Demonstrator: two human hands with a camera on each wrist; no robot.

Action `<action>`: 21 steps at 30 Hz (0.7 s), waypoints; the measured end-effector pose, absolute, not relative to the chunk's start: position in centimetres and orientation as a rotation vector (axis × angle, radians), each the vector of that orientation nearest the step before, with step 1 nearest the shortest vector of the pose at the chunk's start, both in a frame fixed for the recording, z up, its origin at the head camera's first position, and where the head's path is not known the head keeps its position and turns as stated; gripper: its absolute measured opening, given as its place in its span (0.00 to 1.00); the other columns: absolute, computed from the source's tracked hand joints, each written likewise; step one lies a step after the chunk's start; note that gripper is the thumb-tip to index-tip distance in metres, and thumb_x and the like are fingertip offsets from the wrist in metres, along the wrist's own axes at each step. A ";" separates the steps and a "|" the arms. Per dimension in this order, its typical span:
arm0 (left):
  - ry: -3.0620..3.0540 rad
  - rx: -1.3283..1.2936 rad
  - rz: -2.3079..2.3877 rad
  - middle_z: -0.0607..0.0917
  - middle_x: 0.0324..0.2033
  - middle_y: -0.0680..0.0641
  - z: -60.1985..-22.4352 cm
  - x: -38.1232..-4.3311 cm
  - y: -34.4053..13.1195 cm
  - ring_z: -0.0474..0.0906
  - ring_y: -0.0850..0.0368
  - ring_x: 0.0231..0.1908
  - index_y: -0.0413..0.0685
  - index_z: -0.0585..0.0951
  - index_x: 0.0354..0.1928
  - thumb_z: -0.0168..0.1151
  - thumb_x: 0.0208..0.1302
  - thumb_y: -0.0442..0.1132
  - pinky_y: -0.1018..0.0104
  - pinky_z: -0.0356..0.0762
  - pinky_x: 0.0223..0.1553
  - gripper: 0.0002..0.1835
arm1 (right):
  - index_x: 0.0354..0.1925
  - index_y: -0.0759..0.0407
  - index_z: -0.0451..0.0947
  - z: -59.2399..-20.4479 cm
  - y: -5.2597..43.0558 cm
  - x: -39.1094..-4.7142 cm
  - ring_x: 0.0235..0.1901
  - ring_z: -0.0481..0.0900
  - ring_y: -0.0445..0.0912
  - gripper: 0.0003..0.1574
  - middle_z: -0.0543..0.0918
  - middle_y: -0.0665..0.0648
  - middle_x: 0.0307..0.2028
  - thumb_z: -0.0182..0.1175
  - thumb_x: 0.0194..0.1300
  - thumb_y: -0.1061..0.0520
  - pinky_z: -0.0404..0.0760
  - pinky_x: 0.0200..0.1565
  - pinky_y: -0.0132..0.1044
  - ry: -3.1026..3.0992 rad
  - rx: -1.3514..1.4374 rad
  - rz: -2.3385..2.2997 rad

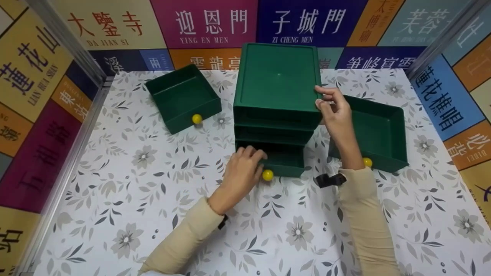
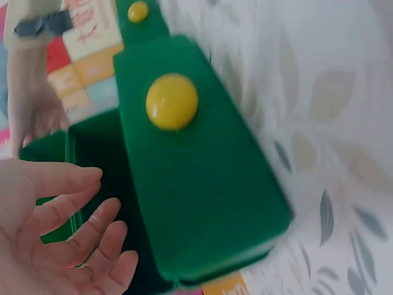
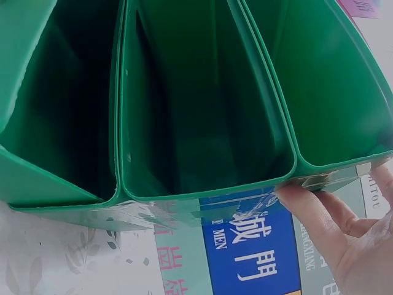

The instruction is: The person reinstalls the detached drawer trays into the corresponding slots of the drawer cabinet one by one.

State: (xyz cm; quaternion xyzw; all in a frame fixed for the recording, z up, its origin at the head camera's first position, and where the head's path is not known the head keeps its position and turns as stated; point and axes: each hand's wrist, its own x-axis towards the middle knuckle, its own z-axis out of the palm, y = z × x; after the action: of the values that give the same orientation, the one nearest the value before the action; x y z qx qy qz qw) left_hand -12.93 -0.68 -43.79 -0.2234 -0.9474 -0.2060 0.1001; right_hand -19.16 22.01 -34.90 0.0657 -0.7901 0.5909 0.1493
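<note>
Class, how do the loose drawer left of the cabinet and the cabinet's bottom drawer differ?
The loose drawer lies outside the cabinet; the bottom drawer sits partly inside it. The loose drawer shows its whole open top, while the cabinet hides the bottom drawer's back. Both are green with yellow knobs.

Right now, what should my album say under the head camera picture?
Right hand touching a green cabinet, left hand by its partly open bottom drawer, a loose drawer on either side.
</note>
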 end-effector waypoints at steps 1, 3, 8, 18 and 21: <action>-2.776 -0.690 -0.579 0.80 0.38 0.49 -44.0 -12.8 -0.4 0.73 0.54 0.37 0.55 0.80 0.42 0.62 0.59 0.40 0.63 0.72 0.38 0.09 | 0.57 0.68 0.70 -34.9 22.0 -19.2 0.41 0.69 0.39 0.23 0.74 0.57 0.51 0.48 0.65 0.62 0.70 0.39 0.30 -2.273 0.186 1.695; -2.724 -0.739 -0.516 0.80 0.37 0.50 -44.4 -12.6 0.1 0.73 0.55 0.36 0.54 0.81 0.41 0.63 0.58 0.38 0.64 0.72 0.35 0.08 | 0.57 0.67 0.70 -34.9 22.0 -19.1 0.41 0.69 0.39 0.23 0.74 0.55 0.49 0.48 0.65 0.62 0.70 0.37 0.29 -2.282 0.181 1.686; -2.651 -0.800 -0.390 0.81 0.34 0.50 -45.4 -12.6 1.1 0.73 0.55 0.33 0.54 0.82 0.39 0.65 0.53 0.36 0.65 0.72 0.30 0.10 | 0.58 0.66 0.70 -34.8 22.1 -19.1 0.39 0.70 0.40 0.23 0.73 0.53 0.47 0.48 0.66 0.61 0.68 0.27 0.27 -2.295 0.177 1.684; -2.645 -0.821 -0.319 0.80 0.34 0.50 -45.8 -13.2 1.5 0.73 0.56 0.34 0.55 0.82 0.38 0.66 0.51 0.35 0.67 0.71 0.32 0.11 | 0.57 0.65 0.70 -34.9 22.1 -19.1 0.35 0.71 0.39 0.23 0.73 0.51 0.44 0.49 0.65 0.61 0.68 0.21 0.25 -2.294 0.173 1.691; -2.649 -0.825 -0.314 0.80 0.34 0.50 -45.8 -13.3 1.5 0.73 0.56 0.34 0.55 0.82 0.38 0.66 0.51 0.35 0.67 0.71 0.32 0.11 | 0.58 0.65 0.70 -34.9 22.1 -19.1 0.34 0.71 0.39 0.23 0.73 0.50 0.43 0.49 0.66 0.60 0.68 0.21 0.26 -2.298 0.171 1.690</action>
State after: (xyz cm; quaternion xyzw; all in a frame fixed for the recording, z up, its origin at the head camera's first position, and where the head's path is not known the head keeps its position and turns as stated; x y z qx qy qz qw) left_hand -13.31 1.47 -45.81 -0.2911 -0.9342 -0.1106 0.1739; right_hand -19.13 22.08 -34.87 0.0591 -0.7960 0.5856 0.1416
